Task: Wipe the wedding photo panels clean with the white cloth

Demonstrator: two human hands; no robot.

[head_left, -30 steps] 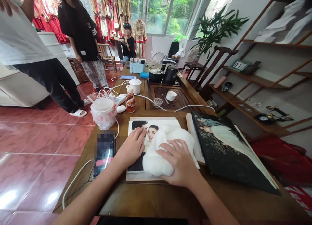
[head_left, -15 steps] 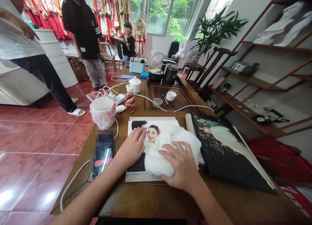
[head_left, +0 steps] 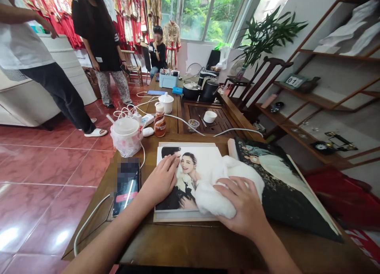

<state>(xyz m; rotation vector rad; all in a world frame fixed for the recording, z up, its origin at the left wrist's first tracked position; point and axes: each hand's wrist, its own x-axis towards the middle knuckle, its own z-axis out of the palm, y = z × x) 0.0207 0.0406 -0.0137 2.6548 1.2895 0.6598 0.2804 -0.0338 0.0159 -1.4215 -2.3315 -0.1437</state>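
Note:
A photo print (head_left: 188, 163) of a couple lies on a pale board (head_left: 178, 216) on the wooden table. My left hand (head_left: 162, 175) rests flat on the print's left side, fingers stretched out. Under my right hand (head_left: 243, 205) is a bunched white fluffy cloth (head_left: 213, 195), pressed down over the right part of the print, with my fingers curled around it. The cloth overlaps the edge of a second, larger photo panel (head_left: 279, 191) with a dark background on the right.
Left of the print lies a phone (head_left: 127, 191), with a white plastic bucket (head_left: 126, 137) beyond it. A brown bottle (head_left: 159, 121), a lidded white cup (head_left: 165, 104) and a white cable (head_left: 184, 121) are further back. People stand at the far left; shelves (head_left: 323, 100) line the right.
My right hand has slid the white cloth to the right, uncovering more of the couple's picture. My left hand stays in place on the print.

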